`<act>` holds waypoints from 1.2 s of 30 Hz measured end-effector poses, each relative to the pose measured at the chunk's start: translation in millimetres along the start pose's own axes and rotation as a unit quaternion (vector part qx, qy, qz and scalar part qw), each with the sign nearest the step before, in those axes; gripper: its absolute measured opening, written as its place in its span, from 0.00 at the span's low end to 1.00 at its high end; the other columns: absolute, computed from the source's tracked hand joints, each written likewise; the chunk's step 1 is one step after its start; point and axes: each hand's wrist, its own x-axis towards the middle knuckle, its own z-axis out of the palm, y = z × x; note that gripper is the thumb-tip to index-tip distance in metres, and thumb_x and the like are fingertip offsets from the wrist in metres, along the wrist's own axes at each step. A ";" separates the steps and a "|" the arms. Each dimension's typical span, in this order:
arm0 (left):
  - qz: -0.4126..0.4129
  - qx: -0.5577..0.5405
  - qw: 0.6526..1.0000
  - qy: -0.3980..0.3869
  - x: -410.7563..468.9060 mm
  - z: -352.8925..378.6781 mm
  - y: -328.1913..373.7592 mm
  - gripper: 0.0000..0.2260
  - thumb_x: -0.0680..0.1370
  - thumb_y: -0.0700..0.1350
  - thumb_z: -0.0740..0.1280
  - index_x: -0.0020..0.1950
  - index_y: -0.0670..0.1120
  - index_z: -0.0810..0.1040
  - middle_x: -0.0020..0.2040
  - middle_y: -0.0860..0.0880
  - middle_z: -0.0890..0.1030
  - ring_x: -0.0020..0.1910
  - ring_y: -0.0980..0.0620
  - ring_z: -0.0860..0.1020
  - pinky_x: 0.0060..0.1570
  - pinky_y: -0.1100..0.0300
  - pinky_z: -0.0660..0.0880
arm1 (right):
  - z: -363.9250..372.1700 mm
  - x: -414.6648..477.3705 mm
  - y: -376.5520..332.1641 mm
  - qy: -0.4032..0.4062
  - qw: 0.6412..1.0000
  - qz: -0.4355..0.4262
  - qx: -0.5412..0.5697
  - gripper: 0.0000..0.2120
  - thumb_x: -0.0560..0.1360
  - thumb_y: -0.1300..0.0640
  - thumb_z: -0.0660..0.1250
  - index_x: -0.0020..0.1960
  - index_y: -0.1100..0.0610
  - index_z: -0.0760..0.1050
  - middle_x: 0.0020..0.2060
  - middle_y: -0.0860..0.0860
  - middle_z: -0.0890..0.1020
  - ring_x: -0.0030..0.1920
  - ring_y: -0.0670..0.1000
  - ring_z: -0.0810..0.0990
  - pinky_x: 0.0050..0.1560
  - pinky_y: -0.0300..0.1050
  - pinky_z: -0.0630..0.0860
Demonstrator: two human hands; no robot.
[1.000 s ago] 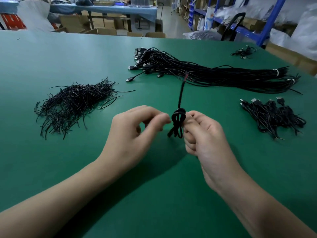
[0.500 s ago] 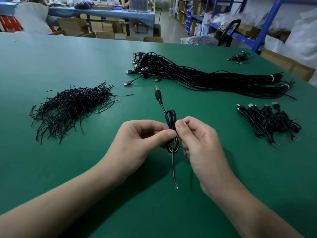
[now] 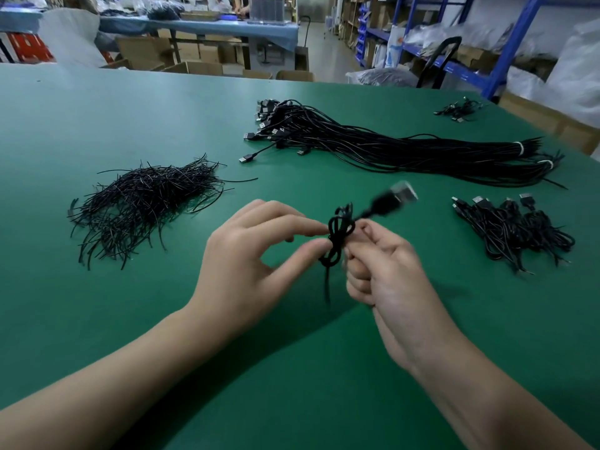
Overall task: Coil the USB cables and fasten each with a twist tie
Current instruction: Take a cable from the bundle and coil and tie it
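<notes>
A small coiled black USB cable [image 3: 337, 237] is held above the green table top [image 3: 130, 319], between both hands. It is pinched by the thumb and forefinger of the left hand [image 3: 246, 254] and gripped in the curled fingers of the right hand [image 3: 389, 274]. Its plug is blurred. A heap of thin black twist ties [image 3: 146, 203] lies to the left. Brown cardboard boxes [image 3: 194, 53] stand beyond the table; their contents and any markings cannot be made out.

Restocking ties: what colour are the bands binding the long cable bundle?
White bands on the long black cable bundle, head view.
</notes>
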 end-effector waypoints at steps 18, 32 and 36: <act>-0.254 -0.352 0.886 -0.164 2.4 0.5 1.4 0.07 0.70 0.52 0.77 0.38 0.51 0.84 0.31 0.57 0.77 0.28 0.61 0.69 0.32 0.72 0.66 | -2.2 1.6 4.0 0.001 0.976 -0.097 -0.193 0.17 0.83 0.52 0.62 0.38 0.59 0.69 0.27 0.47 0.64 0.29 0.47 0.60 0.31 0.46 0.60; -0.240 -0.225 0.936 -0.127 2.2 -1.0 3.0 0.16 0.79 0.59 0.66 0.38 0.51 0.84 0.31 0.53 0.81 0.26 0.58 0.70 0.30 0.68 0.67 | -2.3 -0.3 -2.8 0.007 0.968 -0.149 -0.203 0.16 0.83 0.51 0.60 0.38 0.53 0.70 0.27 0.45 0.65 0.30 0.46 0.61 0.30 0.45 0.60; -0.372 -0.362 0.820 -0.240 6.1 -3.1 0.5 0.33 0.77 0.72 0.55 0.37 0.46 0.84 0.30 0.46 0.80 0.21 0.54 0.66 0.23 0.68 0.62 | -0.5 -4.7 -3.5 0.023 0.899 -0.277 -0.340 0.15 0.84 0.52 0.60 0.38 0.54 0.69 0.26 0.45 0.66 0.27 0.45 0.64 0.29 0.39 0.59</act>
